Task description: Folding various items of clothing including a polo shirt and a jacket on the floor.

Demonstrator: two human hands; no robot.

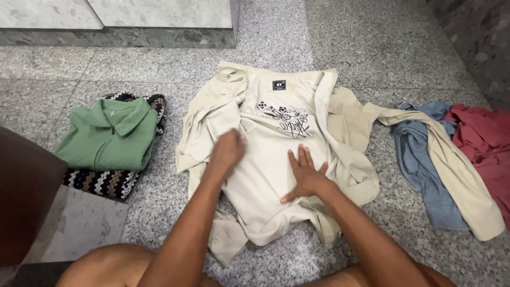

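Your right hand (305,175) lies flat, fingers spread, on the cream shirt (276,159) spread mid-floor; your left hand (228,150) is closed into a fist on its left panel (whether pinching cloth, I cannot tell). The long sleeve trailing over the blue garment (425,170) could drag it along.

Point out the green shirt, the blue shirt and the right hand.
green shirt (109,139): head view, on its folded front panel.
blue shirt (422,165): head view, on its crumpled body.
right hand (305,175): head view, on the back of the hand, flat on the beige shirt (265,175).
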